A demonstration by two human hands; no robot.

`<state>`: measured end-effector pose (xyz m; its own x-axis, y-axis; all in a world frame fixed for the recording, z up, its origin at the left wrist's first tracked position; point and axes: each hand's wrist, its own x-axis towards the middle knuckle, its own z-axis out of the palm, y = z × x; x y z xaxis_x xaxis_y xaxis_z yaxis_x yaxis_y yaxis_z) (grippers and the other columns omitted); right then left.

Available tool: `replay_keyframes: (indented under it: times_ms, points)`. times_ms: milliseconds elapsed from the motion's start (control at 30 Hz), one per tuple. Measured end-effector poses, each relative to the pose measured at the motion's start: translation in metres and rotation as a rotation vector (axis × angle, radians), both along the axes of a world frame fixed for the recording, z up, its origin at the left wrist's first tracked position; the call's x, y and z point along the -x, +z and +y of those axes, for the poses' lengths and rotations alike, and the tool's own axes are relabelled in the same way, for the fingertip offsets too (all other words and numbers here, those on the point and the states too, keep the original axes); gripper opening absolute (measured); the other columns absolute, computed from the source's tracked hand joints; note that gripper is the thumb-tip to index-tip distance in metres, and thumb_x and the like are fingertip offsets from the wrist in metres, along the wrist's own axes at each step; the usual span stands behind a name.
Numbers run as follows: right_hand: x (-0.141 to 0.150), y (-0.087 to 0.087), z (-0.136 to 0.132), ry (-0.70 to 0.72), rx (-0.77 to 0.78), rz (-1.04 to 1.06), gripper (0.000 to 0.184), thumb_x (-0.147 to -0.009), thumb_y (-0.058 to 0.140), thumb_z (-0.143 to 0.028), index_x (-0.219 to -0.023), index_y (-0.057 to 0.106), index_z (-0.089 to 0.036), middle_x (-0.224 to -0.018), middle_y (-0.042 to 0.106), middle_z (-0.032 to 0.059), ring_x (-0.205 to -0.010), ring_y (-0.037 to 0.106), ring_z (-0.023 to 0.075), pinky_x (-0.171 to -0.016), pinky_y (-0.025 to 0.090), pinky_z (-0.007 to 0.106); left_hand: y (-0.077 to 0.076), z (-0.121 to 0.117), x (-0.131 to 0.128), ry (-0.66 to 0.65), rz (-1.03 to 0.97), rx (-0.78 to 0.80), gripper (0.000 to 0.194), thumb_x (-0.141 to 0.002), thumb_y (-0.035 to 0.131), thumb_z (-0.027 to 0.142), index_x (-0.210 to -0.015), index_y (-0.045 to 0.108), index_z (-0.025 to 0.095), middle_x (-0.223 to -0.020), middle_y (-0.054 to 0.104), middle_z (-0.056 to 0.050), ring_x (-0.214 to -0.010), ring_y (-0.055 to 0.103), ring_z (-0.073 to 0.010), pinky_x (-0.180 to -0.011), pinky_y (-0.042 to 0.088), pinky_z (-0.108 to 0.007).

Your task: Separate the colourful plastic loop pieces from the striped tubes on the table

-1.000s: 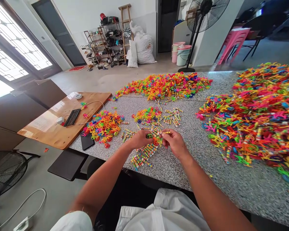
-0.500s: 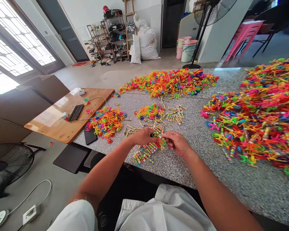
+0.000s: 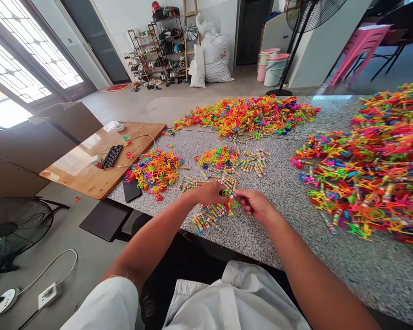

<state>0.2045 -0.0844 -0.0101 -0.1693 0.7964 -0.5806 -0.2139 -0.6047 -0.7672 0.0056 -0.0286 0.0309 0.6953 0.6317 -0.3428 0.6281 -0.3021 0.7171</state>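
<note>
My left hand [image 3: 213, 193] is closed around several colourful plastic ring pieces [image 3: 234, 203], green and yellow parts showing past the fingers. My right hand [image 3: 256, 204] meets it from the right, thumb and forefinger pinched on a short patterned stick that is mostly hidden at the rings. Beneath and in front of the hands lie rows of patterned sticks [image 3: 206, 220]. More loose sticks [image 3: 254, 162] are spread just beyond the hands, beside a small heap of ring pieces [image 3: 218, 157].
A larger heap of plastic pieces [image 3: 156, 172] lies left, beside a dark phone [image 3: 132, 190]. Big colourful heaps [image 3: 247, 114] cover the far side and the right [image 3: 374, 183] of the speckled table [image 3: 292, 247]. A wooden board [image 3: 79, 169] with a keyboard [image 3: 112, 156] adjoins at left.
My right hand has brought the patterned stick down and against the ring pieces in my left hand, where it is now mostly hidden. The whole view has shifted slightly.
</note>
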Motion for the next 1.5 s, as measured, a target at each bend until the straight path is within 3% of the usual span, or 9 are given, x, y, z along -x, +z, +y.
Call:
replay_keyframes:
  times_ms: [233, 533, 667, 967, 1133, 1367, 1500]
  points:
    - [0.003, 0.000, -0.002, -0.042, 0.017, -0.004, 0.027, -0.070, 0.075, -0.040, -0.068, 0.060, -0.018, -0.050, 0.043, -0.0077, -0.036, 0.030, 0.0046, -0.033, 0.020, 0.019, 0.007, 0.000, -0.003, 0.011, 0.010, 0.007, 0.014, -0.073, 0.063, 0.030, -0.068, 0.057, 0.019, -0.051, 0.051, 0.005, -0.047, 0.047, -0.0095, -0.048, 0.027, -0.024]
    - [-0.003, 0.006, 0.000, 0.042, -0.070, -0.125, 0.030, -0.068, 0.079, -0.040, -0.064, 0.057, -0.020, -0.047, 0.042, -0.0080, -0.034, 0.031, 0.0055, -0.033, 0.020, 0.020, -0.004, 0.000, -0.004, 0.019, 0.005, 0.077, 0.017, -0.076, 0.061, 0.032, -0.068, 0.053, 0.019, -0.055, 0.057, 0.003, -0.056, 0.064, -0.0153, -0.048, 0.036, -0.022]
    - [-0.003, 0.005, -0.002, 0.016, -0.093, -0.137, 0.032, -0.066, 0.080, -0.041, -0.063, 0.057, -0.019, -0.047, 0.042, -0.0079, -0.034, 0.032, 0.0055, -0.032, 0.019, 0.020, -0.006, 0.000, -0.006, 0.020, -0.001, 0.087, 0.014, -0.075, 0.060, 0.029, -0.069, 0.053, 0.019, -0.057, 0.060, 0.003, -0.059, 0.066, -0.0146, -0.048, 0.037, -0.021]
    - [-0.007, 0.002, -0.003, 0.127, 0.001, -0.014, 0.031, -0.066, 0.077, -0.040, -0.064, 0.056, -0.018, -0.047, 0.039, -0.0091, -0.036, 0.027, 0.0041, -0.034, 0.017, 0.018, -0.001, -0.002, -0.008, -0.033, 0.036, 0.092, 0.013, -0.074, 0.060, 0.026, -0.068, 0.050, 0.020, -0.052, 0.057, 0.004, -0.055, 0.065, -0.0144, -0.043, 0.031, -0.021]
    - [-0.003, 0.002, -0.012, 0.118, -0.098, -0.092, 0.036, -0.065, 0.077, -0.048, -0.063, 0.054, -0.020, -0.048, 0.039, -0.0088, -0.037, 0.029, 0.0059, -0.036, 0.017, 0.021, -0.001, -0.003, -0.009, -0.026, 0.034, 0.132, 0.011, -0.074, 0.060, 0.026, -0.069, 0.052, 0.019, -0.057, 0.062, 0.003, -0.056, 0.064, -0.0138, -0.047, 0.035, -0.021]
    - [0.006, -0.001, -0.019, 0.085, -0.435, -0.594, 0.048, -0.077, 0.068, -0.059, -0.051, 0.052, -0.021, -0.042, 0.037, -0.0053, -0.041, 0.032, 0.0086, -0.042, 0.018, 0.026, -0.009, -0.001, -0.008, -0.009, 0.065, 0.038, 0.012, -0.073, 0.060, 0.023, -0.064, 0.053, 0.019, -0.054, 0.058, 0.003, -0.050, 0.055, -0.0116, -0.046, 0.034, -0.022]
    - [-0.005, 0.006, -0.008, 0.003, -0.388, -0.390, 0.049, -0.076, 0.070, -0.065, -0.060, 0.060, -0.020, -0.046, 0.041, -0.0056, -0.041, 0.034, 0.0089, -0.040, 0.023, 0.025, -0.002, 0.007, -0.009, 0.023, -0.095, 0.138, 0.009, -0.074, 0.065, 0.026, -0.074, 0.060, 0.018, -0.060, 0.058, 0.004, -0.057, 0.058, -0.0118, -0.052, 0.043, -0.021]
